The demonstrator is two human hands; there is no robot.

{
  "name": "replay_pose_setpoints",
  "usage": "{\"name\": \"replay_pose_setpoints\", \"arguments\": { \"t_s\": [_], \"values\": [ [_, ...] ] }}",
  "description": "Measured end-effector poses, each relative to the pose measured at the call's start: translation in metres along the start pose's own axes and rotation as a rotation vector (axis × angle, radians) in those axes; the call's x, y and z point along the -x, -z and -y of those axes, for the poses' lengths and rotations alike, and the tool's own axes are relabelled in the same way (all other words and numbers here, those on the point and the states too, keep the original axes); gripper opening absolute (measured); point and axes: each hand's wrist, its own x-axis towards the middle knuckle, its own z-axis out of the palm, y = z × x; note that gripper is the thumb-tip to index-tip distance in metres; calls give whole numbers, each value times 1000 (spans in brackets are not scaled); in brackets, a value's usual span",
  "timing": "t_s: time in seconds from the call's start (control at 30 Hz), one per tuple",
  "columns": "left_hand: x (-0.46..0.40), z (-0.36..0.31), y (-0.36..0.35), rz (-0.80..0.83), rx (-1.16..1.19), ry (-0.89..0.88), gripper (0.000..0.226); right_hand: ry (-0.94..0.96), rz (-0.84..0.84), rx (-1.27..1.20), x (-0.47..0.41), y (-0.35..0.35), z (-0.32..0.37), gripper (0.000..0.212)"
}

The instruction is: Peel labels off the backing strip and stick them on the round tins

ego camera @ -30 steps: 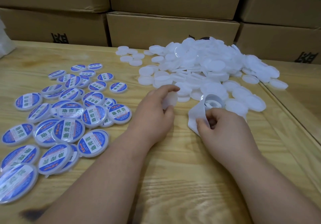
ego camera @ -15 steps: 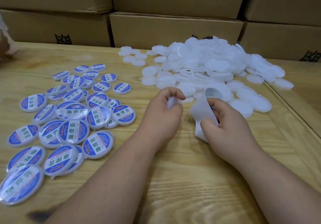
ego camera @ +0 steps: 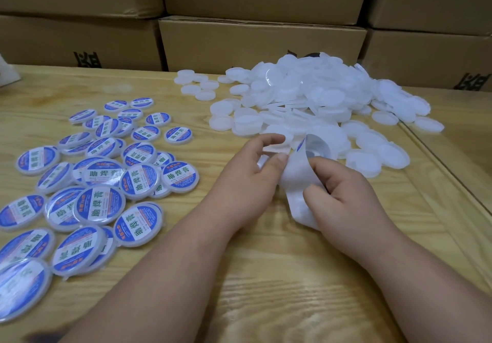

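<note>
Labelled tins (ego camera: 101, 204) fill the table's (ego camera: 266, 276) left edge, a far-edge blank pile (ego camera: 319, 97) remains, while the left hand (ego camera: 250, 175) pinches a tin (ego camera: 274, 148) and the right hand (ego camera: 343, 196) grips the backing strip (ego camera: 298, 180).

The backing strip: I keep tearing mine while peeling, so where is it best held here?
Probably on the loose tail of the backing strip, as the right hand holds it from the near side, below the label roll. The left hand comes from the left to work at the strip's edge.

L hand (ego camera: 247, 175) now against backing strip (ego camera: 298, 183).
</note>
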Motion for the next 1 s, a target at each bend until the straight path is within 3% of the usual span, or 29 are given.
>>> {"name": "replay_pose_setpoints", "arguments": {
  "t_s": [0.1,0.23,0.33,0.57,0.63,0.7,0.9,1.0],
  "values": [
    [1,-1,2,-28,3,49,22,15,16,-33,0,1,-1,21],
    [2,-4,0,-79,172,51,29,3,-24,13,2,2,-2,13],
    [3,-6,2,-33,261,50,34,-34,-59,-32,2,4,-1,22],
    [7,-6,0,97,170,16,24,-80,-161,-202,0,2,-2,51],
    [8,-6,-1,94,153,7,23,-122,-175,-236,-1,3,-4,42],
    [9,-6,-3,65,125,-2,20,-166,-190,-241,-4,2,-7,16],
    [6,-4,-5,-96,-132,-93,17,-138,-246,-185,-6,-3,-15,19],
    [7,-5,-1,-95,-254,-197,13,-129,-237,-200,-6,-3,-16,16]
  ]
}}
